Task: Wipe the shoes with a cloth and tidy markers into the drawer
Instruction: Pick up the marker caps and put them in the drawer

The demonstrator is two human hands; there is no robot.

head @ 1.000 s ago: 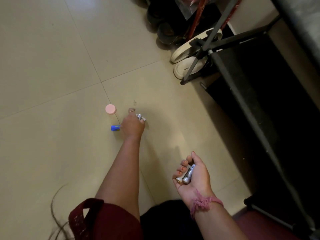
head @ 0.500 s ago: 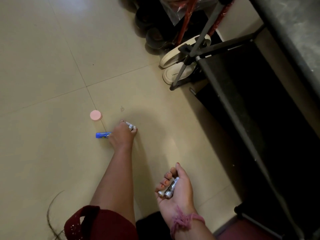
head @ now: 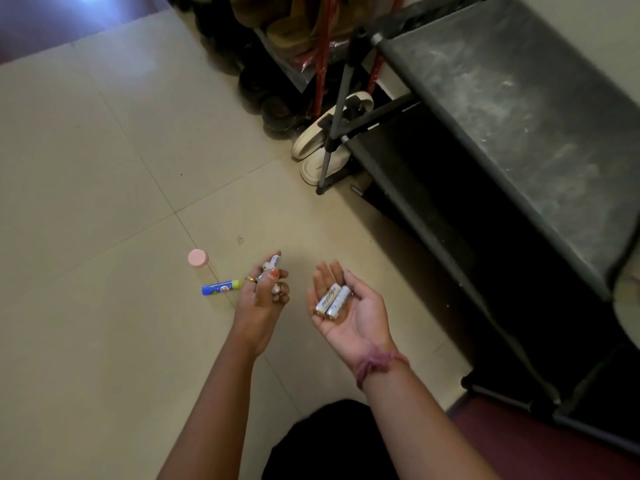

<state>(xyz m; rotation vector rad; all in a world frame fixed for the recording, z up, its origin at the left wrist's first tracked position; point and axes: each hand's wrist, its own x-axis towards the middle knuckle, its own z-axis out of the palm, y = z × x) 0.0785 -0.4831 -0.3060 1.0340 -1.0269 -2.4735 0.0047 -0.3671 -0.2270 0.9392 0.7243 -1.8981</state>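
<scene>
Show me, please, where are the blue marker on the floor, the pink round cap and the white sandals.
blue marker [head: 221, 287], head view, middle of its blue barrel.
pink round cap [head: 198, 258], head view, centre of its top face.
white sandals [head: 313, 167], head view, sole edge of the nearer sandal.

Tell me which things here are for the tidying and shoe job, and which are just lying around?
For the job: white markers in the right hand; white marker in the left hand; blue marker on the floor; white shoes.
Just lying about: pink cap; dark rack.
</scene>
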